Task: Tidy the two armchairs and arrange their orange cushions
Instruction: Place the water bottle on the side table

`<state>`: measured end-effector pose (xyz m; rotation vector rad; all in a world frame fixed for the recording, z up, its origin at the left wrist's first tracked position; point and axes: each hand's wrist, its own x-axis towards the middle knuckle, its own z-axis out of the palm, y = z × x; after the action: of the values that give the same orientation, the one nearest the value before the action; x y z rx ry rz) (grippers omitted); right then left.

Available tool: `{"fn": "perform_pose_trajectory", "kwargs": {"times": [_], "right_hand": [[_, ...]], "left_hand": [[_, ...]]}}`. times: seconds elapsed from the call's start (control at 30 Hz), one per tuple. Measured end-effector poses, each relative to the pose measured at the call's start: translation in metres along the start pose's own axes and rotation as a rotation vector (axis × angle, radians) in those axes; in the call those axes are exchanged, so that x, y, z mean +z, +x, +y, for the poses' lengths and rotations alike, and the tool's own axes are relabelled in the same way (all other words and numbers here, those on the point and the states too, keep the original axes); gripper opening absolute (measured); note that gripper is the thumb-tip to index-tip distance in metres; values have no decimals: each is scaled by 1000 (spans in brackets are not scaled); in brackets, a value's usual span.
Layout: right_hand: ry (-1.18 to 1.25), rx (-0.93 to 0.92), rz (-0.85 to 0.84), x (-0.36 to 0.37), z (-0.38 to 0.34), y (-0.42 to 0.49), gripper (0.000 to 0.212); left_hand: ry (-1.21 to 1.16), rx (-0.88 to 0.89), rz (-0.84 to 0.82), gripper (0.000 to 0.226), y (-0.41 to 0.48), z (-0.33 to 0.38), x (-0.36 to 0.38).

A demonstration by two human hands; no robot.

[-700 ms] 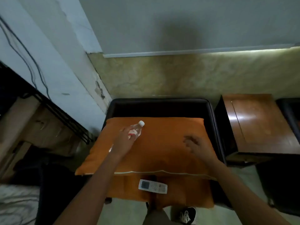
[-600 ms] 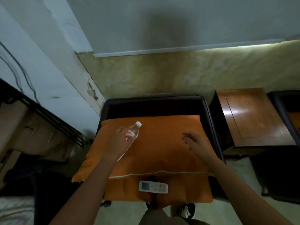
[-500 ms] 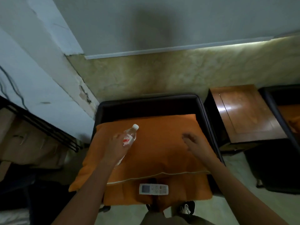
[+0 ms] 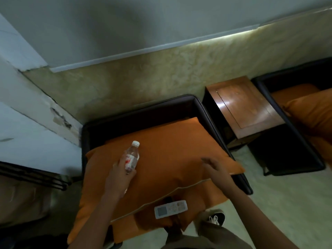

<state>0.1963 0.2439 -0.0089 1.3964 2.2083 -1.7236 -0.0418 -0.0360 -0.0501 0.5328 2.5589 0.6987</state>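
A dark armchair (image 4: 143, 112) stands against the wall with a large orange cushion (image 4: 170, 155) lying flat on it and an orange seat cushion (image 4: 197, 200) below. My left hand (image 4: 119, 174) grips a clear plastic water bottle (image 4: 132, 156) above the cushion's left side. My right hand (image 4: 214, 169) hovers over the cushion's right side, fingers loosely spread, holding nothing. A white remote control (image 4: 170, 209) lies on the seat cushion's front edge. A second dark armchair (image 4: 287, 141) with orange cushions (image 4: 312, 112) shows at the right.
A brown wooden side table (image 4: 244, 105) stands between the two armchairs. A dark metal rack (image 4: 32, 177) is at the left. Pale floor (image 4: 278, 203) lies in front of the chairs, and my shoe (image 4: 216, 217) is near the seat's front.
The view has swung right and tilted, bringing the second armchair into sight. My left hand still holds the bottle above the cushion; my right hand stays over the cushion's right side.
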Motion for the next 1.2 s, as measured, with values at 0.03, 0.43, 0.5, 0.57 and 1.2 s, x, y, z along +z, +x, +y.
{"fn": "perform_pose_trajectory", "kwargs": {"times": [0.03,0.43,0.5,0.57,1.2], "right_hand": [[9,9,14,-3,5,-3,25],[45,62,91,-73,102,-63,24],[65,81,108,-94,125,-71,25],[84,89,117,-119,151,-79,25],[85,196,192,-373,319,-115,26]], "left_hand": [[-13,2,7,89,-2,2,-1],[-249,21,-71,93,-69,102,54],[-253,1,-95,94,-86,123,78],[-257,-4,-128,93,-101,146,104],[-347,52,-323,79,-182,410,323]]}}
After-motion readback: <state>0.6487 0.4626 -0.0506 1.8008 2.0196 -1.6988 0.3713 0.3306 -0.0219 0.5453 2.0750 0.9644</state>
